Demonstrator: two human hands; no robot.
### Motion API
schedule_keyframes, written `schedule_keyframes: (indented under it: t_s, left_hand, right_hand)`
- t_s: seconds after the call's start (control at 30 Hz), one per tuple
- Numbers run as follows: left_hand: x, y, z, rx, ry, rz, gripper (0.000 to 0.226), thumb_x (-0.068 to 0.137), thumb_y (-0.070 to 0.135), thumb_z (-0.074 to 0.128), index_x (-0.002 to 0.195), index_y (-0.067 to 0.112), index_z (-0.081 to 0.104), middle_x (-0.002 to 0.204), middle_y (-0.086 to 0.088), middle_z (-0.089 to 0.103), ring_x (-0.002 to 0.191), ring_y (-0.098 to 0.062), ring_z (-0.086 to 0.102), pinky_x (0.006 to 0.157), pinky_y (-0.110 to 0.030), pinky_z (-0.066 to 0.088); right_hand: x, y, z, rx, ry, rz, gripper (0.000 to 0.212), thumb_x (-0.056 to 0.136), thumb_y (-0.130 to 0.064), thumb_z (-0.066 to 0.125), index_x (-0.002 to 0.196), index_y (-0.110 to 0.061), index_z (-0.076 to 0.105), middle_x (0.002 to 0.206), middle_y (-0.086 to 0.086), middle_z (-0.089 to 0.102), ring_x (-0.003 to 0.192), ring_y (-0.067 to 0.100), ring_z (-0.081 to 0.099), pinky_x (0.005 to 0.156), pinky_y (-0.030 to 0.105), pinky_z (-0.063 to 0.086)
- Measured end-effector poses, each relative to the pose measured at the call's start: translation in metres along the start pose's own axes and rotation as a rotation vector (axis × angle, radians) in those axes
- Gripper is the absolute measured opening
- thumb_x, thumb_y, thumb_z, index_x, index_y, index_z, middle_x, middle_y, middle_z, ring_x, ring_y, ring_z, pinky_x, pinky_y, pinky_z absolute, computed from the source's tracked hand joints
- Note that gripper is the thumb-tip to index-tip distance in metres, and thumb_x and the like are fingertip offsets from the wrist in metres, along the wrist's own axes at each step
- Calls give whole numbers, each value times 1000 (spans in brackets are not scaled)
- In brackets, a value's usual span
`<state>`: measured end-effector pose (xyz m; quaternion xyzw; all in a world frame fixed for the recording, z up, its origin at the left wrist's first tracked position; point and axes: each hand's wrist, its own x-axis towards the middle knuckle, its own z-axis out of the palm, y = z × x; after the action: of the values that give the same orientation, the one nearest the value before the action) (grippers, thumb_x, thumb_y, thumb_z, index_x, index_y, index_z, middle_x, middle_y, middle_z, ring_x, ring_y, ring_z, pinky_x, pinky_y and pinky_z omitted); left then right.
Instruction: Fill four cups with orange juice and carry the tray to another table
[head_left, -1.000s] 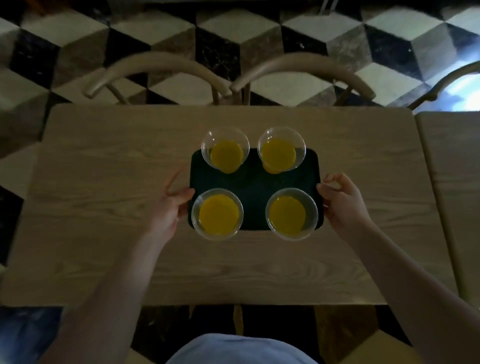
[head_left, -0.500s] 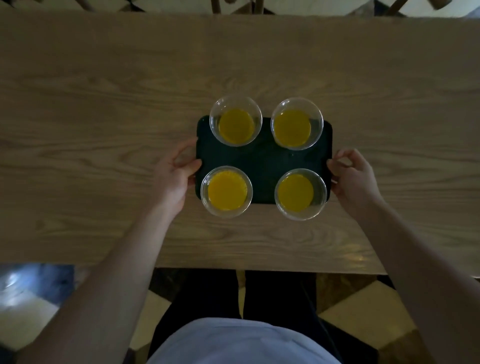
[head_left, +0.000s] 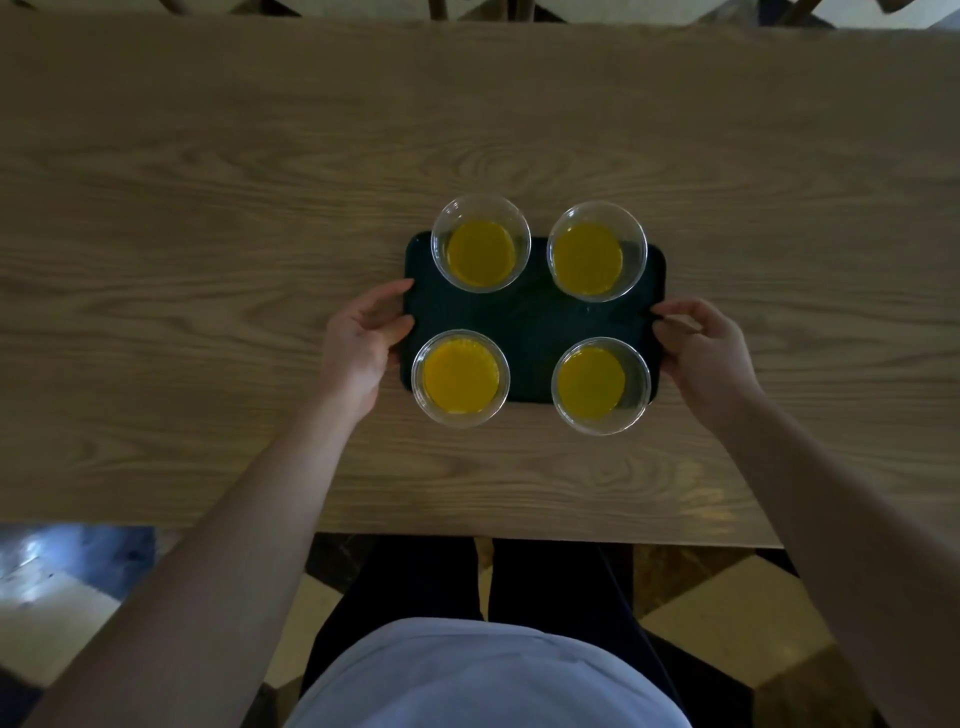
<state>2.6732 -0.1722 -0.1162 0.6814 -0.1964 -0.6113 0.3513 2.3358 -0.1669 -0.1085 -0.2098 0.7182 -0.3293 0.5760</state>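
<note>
Tray: we see it on the bench, four juice cups.
Left grip: clamped on tray's nine-o'clock edge.
Right grip: clamped at three o'clock.

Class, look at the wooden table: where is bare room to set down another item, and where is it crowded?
Bare wood lies left of the left hand, right of the right hand, and across the far half of the table beyond the tray. The near strip is narrow and crossed by both forearms. The tray is crowded: four cups fill its corners, leaving only a small centre patch.

You see four clear cups of orange-yellow juice on a dark green tray; the table shows tan wood grain.
</note>
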Motion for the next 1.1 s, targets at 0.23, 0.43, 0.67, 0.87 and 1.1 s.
schedule_keyframes:
  t_s: [0.23, 0.43, 0.67, 0.87, 1.1]
  left_hand:
    - [4, -2, -1, -8, -1, 4, 44, 90, -10, 59, 117, 22, 72, 118, -9, 72, 100, -30, 72, 70, -38, 60]
    - [0, -4, -4, -11, 3, -5, 43, 91, -10, 58, 120, 19, 69, 113, -10, 73, 100, -31, 72, 71, -39, 61]
    - [-2, -3, -6, 21, -5, -33, 42, 92, -9, 57, 120, 20, 69, 114, -7, 72, 101, -30, 72, 76, -42, 61]
    - [-2, -1, -7, 29, -17, -41, 43, 92, -9, 57, 122, 19, 68, 115, -7, 72, 101, -28, 72, 74, -41, 61]
    - [-5, 5, -6, 136, -16, -13, 43, 91, -6, 62, 119, 26, 70, 113, 2, 70, 96, -22, 73, 77, -39, 62]
  right_hand:
    - [5, -1, 3, -18, 15, -2, 23, 91, 6, 50, 93, -12, 65, 88, 6, 70, 76, 17, 66, 70, 34, 54]
    - [7, -2, 5, -27, -1, 4, 24, 92, 6, 49, 92, -12, 64, 92, 8, 69, 81, 19, 65, 73, 34, 57]
    - [8, 0, 4, 5, -15, 24, 24, 93, 6, 48, 89, -14, 62, 90, 6, 68, 76, 16, 66, 63, 28, 54]
    - [10, 2, 3, 9, -35, 28, 24, 92, 5, 49, 85, -15, 62, 89, 6, 67, 76, 18, 65, 63, 29, 54]
    - [12, -1, -1, -57, -50, 44, 20, 89, 5, 54, 84, -13, 63, 101, 15, 66, 89, 28, 66, 75, 37, 56]
